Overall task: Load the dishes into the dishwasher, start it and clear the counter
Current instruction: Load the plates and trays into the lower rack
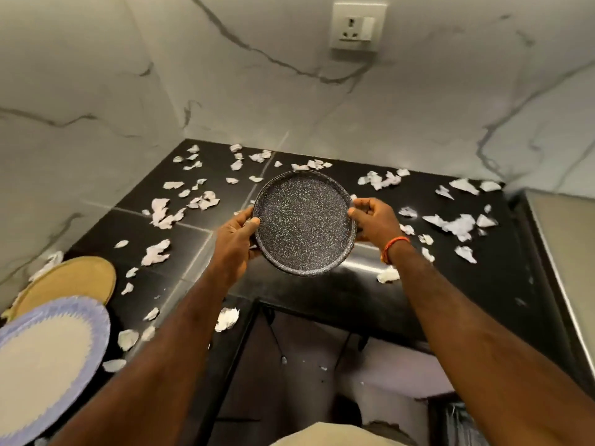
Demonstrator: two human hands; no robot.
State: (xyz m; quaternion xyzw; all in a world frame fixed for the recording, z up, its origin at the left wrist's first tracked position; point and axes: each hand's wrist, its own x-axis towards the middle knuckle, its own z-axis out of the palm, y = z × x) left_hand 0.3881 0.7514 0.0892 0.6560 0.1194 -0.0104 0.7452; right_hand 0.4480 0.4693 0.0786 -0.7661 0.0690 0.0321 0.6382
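Observation:
A round dark speckled plate [302,223] with a raised rim is held above the black counter [347,284], tilted toward me. My left hand [236,243] grips its left rim with the thumb over the edge. My right hand [375,222] grips the right rim, an orange thread on that wrist. At the lower left a white plate with a blue jagged border [48,362] lies on the counter, and a tan plate [75,281] sits partly under it, just behind.
Several torn white paper scraps [157,252] litter the counter on both sides. Marble walls enclose the corner, with a wall socket [357,25] above. A steel surface [566,252] stands at the right. Below the counter edge is a dark opening [289,365].

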